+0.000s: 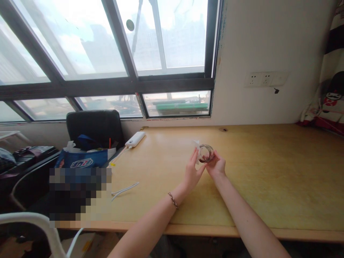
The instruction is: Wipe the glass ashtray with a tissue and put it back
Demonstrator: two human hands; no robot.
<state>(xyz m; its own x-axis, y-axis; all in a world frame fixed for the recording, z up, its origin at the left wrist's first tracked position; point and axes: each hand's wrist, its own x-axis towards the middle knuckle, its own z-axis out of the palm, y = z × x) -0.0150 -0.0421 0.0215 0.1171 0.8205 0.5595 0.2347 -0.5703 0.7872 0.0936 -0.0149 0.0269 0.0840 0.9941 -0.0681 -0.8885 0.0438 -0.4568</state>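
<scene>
Hands, two, met over mid-desk: left hand [192,168] and right hand [216,165] both had fingers clamped on one clear tape roll [206,153]. One white power bank [135,139] lay near the wooden desk [268,172]'s back edge, with bare room rightward.

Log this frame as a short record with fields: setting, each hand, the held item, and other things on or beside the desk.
setting: light wooden desk below a large dark-framed window
left hand: fingers up against the roll's left side, beaded bracelet on the wrist
right hand: grips the roll from below and the right
held item: small roll of clear tape, a loose end sticking up on its left
on desk: white power bank, white cable
beside desk: black office chair, blue bag
</scene>
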